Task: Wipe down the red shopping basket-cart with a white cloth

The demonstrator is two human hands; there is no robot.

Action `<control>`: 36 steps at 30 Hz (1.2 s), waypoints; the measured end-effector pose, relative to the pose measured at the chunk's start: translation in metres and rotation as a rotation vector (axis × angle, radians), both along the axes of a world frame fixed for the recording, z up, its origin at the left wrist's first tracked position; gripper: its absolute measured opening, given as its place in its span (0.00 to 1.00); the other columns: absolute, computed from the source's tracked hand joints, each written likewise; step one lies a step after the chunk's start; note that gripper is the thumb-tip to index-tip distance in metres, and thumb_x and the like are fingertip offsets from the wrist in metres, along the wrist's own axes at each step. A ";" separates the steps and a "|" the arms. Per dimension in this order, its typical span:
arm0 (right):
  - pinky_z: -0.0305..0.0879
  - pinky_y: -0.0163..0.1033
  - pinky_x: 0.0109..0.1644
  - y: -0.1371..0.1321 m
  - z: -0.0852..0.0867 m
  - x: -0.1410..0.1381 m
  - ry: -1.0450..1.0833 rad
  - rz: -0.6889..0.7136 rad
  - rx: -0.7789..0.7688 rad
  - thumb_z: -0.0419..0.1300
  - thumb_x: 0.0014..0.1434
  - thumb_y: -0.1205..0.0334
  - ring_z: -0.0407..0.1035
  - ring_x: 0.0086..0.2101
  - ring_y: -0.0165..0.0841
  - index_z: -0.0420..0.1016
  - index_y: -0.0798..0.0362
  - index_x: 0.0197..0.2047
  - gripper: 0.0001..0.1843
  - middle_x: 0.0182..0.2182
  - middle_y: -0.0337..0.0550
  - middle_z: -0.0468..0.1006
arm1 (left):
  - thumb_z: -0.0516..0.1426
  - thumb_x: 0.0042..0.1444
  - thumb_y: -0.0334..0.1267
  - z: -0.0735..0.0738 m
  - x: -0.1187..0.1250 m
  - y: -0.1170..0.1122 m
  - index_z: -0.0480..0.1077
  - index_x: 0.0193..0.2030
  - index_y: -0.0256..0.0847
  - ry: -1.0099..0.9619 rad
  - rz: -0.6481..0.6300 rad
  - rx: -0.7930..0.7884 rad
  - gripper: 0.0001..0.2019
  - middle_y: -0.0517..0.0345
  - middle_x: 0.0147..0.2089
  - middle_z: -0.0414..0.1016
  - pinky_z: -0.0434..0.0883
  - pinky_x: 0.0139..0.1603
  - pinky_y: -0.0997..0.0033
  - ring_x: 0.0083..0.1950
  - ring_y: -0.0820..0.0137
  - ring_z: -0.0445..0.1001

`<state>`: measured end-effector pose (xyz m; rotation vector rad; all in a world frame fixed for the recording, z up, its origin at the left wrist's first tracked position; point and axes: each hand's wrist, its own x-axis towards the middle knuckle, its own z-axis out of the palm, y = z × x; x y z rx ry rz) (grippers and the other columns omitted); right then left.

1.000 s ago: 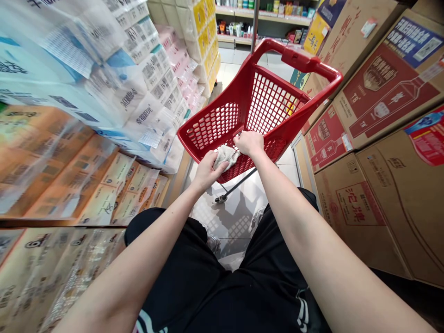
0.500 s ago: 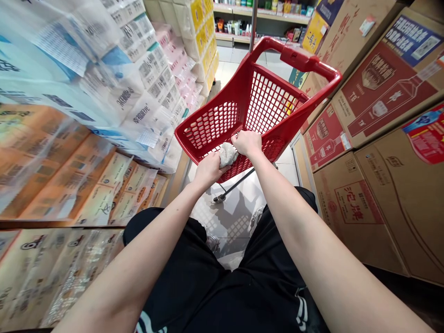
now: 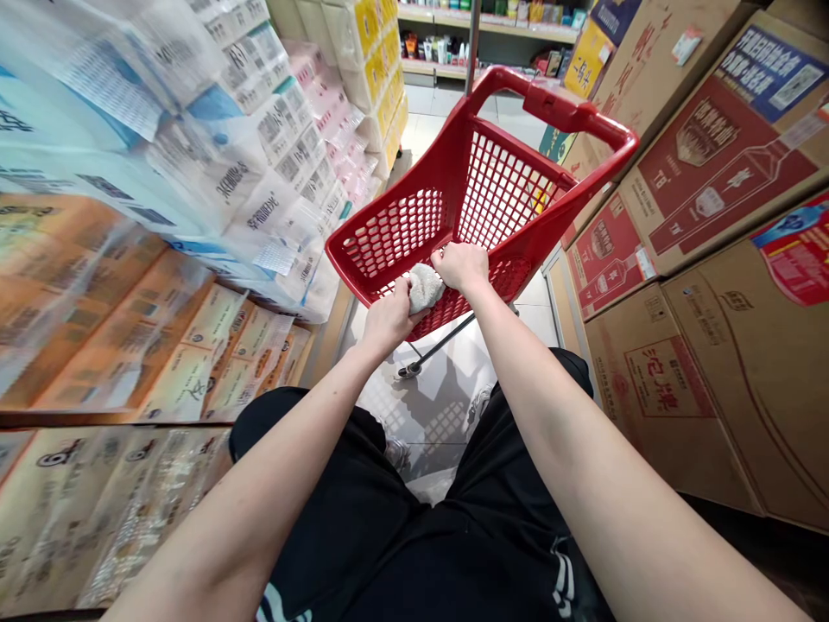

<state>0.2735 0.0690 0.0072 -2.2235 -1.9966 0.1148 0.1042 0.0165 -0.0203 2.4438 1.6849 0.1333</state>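
Observation:
In front of me stands a red plastic shopping cart [image 3: 401, 212] with a mesh basket and a tall looped handle. My left hand [image 3: 389, 311] is closed on a bunched, light grey cloth [image 3: 425, 288] and presses it at the basket's near edge. My right hand [image 3: 461, 266] is closed over the same near edge, just right of the cloth. Its fingertips curl out of sight inside the basket, and the cloth lies close against them. The part of the rim under both hands is hidden.
Plastic-wrapped paper packs [image 3: 259, 199] are stacked on the left, with orange packs [image 3: 123, 302] lower down. Cardboard cartons [image 3: 680, 363] wall the right side. A shelf of small goods [image 3: 446, 52] stands beyond the cart. A cart wheel [image 3: 409, 370] rests on the tiled floor [image 3: 431, 432] between my feet.
My left hand has shifted very slightly up and left with the cloth, and its fingers show a little more. My right hand and the cart look nearly the same.

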 end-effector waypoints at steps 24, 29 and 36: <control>0.64 0.41 0.50 0.006 -0.006 0.002 0.008 -0.002 0.007 0.44 0.67 0.52 0.76 0.45 0.43 0.82 0.56 0.43 0.27 0.42 0.56 0.82 | 0.40 0.68 0.54 -0.017 -0.009 0.008 0.73 0.42 0.39 -0.177 -0.121 0.166 0.26 0.47 0.42 0.77 0.67 0.44 0.66 0.46 0.61 0.74; 0.64 0.42 0.48 0.005 -0.006 0.002 0.005 0.003 0.030 0.43 0.67 0.52 0.76 0.44 0.43 0.82 0.55 0.42 0.27 0.41 0.55 0.82 | 0.41 0.67 0.53 -0.021 -0.010 0.008 0.71 0.40 0.40 -0.219 -0.113 0.196 0.24 0.48 0.40 0.76 0.67 0.45 0.65 0.46 0.61 0.73; 0.62 0.41 0.49 0.001 -0.005 0.001 -0.009 0.008 0.041 0.40 0.68 0.53 0.75 0.45 0.43 0.82 0.55 0.42 0.29 0.42 0.54 0.82 | 0.43 0.66 0.55 -0.018 -0.005 0.006 0.71 0.40 0.39 -0.166 -0.034 0.177 0.24 0.47 0.39 0.76 0.66 0.42 0.64 0.43 0.59 0.75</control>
